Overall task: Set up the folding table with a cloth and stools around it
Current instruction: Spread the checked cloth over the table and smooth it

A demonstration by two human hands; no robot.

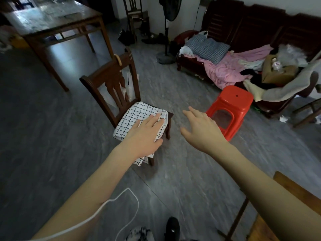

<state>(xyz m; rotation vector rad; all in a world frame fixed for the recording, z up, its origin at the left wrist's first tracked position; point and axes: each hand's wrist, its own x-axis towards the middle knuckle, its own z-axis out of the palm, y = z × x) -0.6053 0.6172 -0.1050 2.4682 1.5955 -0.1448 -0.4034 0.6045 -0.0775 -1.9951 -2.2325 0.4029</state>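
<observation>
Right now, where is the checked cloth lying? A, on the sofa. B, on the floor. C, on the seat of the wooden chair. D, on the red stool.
C: the checked cloth lies folded on the wooden chair seat, under the left hand.

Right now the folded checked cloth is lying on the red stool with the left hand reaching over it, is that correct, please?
Not quite: the cloth lies on the seat of the wooden chair, not on the red stool, which stands bare to its right. The head view shows it. The left hand does reach over the cloth.
</observation>
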